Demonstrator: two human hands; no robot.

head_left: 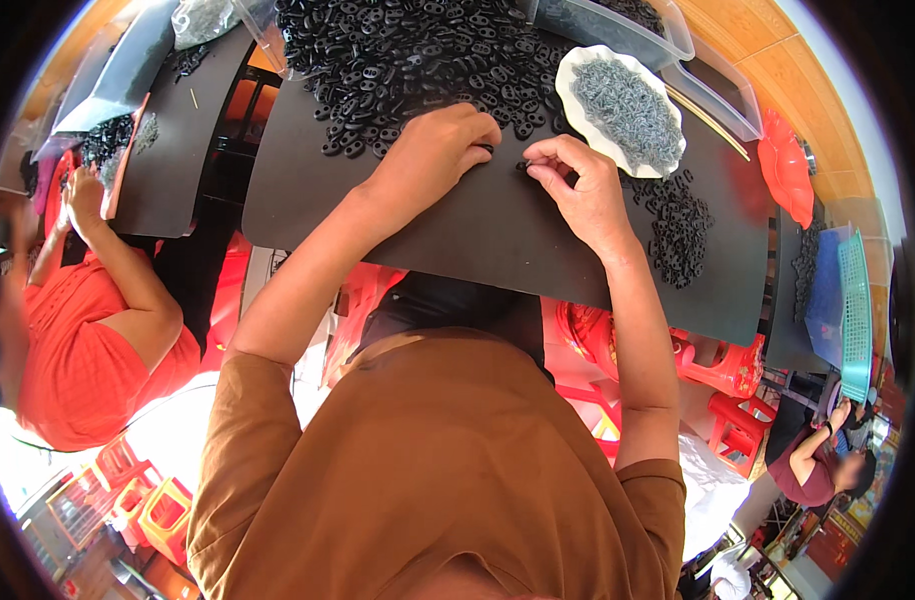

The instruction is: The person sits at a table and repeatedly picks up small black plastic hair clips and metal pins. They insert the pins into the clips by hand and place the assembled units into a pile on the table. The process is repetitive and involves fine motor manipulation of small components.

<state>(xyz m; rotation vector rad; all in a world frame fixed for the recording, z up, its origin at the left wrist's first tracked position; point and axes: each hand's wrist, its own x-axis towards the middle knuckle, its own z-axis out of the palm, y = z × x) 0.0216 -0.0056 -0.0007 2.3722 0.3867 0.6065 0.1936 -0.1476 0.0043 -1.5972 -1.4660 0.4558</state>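
A large heap of small black oval pieces with holes (pixel 418 60) spreads over the far part of the dark table (pixel 428 225). At its near edge my left hand (pixel 433 150) is closed, with a small black piece (pixel 487 148) showing at its fingertips. A short gap to the right, my right hand (pixel 583 185) pinches another small black piece (pixel 523 165) between thumb and finger. Beside that hand are a white scalloped dish (pixel 570 100) full of small greyish see-through pieces (pixel 626 112) and a loose pile of smaller black pieces (pixel 681 230).
Clear plastic bins (pixel 618 30) stand at the far edge. A red scalloped dish (pixel 784 165) and a turquoise basket (pixel 856 315) are on the right. To the left, a person in red (pixel 108 330) works at another table. Red stools (pixel 743 430) stand below.
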